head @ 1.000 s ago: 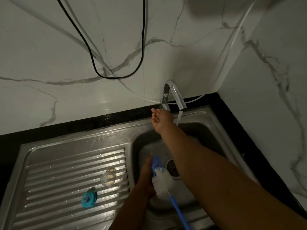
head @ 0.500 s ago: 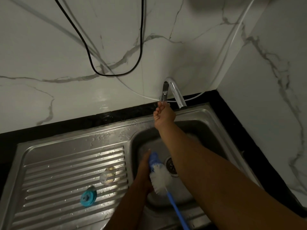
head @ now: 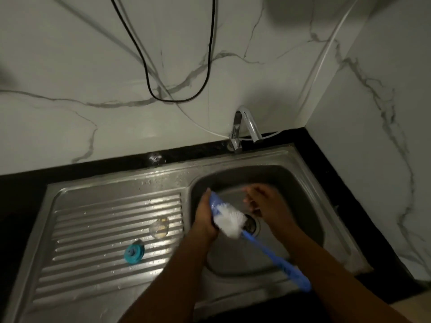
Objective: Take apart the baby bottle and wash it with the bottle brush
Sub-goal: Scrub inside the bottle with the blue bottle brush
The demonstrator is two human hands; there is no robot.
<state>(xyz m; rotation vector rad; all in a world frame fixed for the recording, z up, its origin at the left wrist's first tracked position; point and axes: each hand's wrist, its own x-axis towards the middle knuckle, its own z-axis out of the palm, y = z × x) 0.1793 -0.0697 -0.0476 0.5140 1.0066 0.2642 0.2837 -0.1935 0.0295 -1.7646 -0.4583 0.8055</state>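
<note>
Dim scene, glare on drainboard, motion-blurred hands, bowed edges

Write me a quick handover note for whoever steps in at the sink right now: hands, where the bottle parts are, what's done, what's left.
Left hand: over the basin, gripping the bottle brush near its white bristles; whether the bottle body is in that grip cannot be told.
Right hand: open, blurred, empty, over the basin beside the brush.
Parts: clear nipple and teal ring lie apart on the sink's drainboard.
Faucet: no water stream visible.
Done: bottle taken apart.
Left: scrub whatever parts remain unwashed, rinse.
</note>
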